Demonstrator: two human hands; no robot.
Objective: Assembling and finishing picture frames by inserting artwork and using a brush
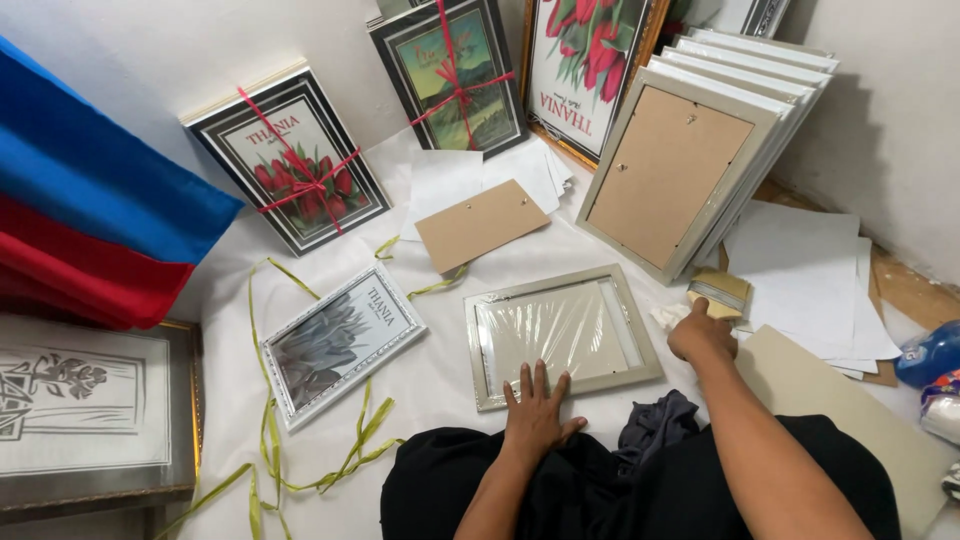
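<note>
Pressing flat, left hand (535, 415) open on grey frame (563, 335); right hand (700, 335), at 3 o'clock, curled, touching brush (720, 292).

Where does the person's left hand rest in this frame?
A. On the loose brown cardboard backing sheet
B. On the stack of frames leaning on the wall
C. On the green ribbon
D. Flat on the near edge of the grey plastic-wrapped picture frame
D: the left hand lies palm down, fingers spread, on the near edge of the grey plastic-wrapped picture frame, while the right hand reaches beside it.
</note>
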